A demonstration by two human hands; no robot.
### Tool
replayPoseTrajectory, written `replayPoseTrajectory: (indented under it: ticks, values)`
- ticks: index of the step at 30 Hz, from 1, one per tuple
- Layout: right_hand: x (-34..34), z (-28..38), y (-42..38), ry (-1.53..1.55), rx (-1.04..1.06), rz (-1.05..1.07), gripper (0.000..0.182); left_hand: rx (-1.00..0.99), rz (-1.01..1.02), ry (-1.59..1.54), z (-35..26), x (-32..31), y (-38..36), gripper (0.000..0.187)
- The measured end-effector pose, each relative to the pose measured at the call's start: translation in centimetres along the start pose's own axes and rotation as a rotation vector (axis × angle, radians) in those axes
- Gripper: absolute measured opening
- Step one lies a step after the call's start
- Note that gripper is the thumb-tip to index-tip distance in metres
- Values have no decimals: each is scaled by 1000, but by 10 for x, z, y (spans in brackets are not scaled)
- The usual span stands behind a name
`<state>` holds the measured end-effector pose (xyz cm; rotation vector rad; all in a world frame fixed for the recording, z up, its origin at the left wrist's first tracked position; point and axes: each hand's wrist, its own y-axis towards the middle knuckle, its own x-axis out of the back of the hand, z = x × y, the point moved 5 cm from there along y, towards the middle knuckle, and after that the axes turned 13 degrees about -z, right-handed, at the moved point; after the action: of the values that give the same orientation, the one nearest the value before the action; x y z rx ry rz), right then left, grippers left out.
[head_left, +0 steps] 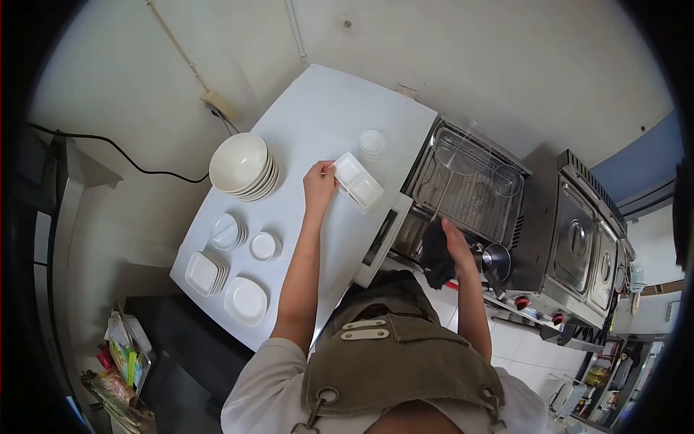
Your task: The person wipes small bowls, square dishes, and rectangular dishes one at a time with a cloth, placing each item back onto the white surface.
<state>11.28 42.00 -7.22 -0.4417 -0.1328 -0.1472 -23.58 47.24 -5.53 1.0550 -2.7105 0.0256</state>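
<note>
My left hand [319,189] pinches one end of a white two-compartment sauce dish [358,181] over the white table [347,101]. Just beyond the dish stands a short stack of clear round bowls [372,142]. Lower on the right, my right hand [457,247] is closed round a bunched black cloth [436,254], which hangs beside the fryer's front edge. To the left of my left arm are a stack of large cream bowls [238,163], round divided dishes [225,231], a small round dish stack [264,247], stacked rectangular dishes [202,273] and squarish plates [246,301].
Right of the table, a metal fryer [470,192] holds wire racks and strainers. A steel ladle or pot [496,260] hangs near its front. Further right stands a lidded steel food warmer [578,239] with red knobs. A black cable [137,166] runs along the left wall.
</note>
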Motion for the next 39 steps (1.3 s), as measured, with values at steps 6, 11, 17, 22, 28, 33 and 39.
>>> replayPoseTrajectory:
  ticks: [6, 11, 17, 22, 28, 33, 39]
  values:
    - [36, -45, 3, 61, -113, -5, 59, -67, -55, 142, 14, -3, -2, 19]
    - [29, -33, -8, 102, -115, 7, 53, -145, -82, 230, 26, 1, -4, 20]
    - [8, -45, -6, 104, -134, 127, 42, 76, -153, -82, 53, -16, -44, 91]
    - [-4, -41, -14, 70, -54, 93, 40, -395, 173, 44, 24, -21, -76, 140]
    - [-5, -34, -25, 69, -20, 131, 42, -470, 97, 182, 31, -24, -70, 139]
    - [6, -46, -27, 18, 22, 83, 48, -504, -16, 208, 33, -35, -72, 133]
    - [15, -51, -36, 31, 22, 16, 43, -455, -125, 203, 31, -56, -72, 129]
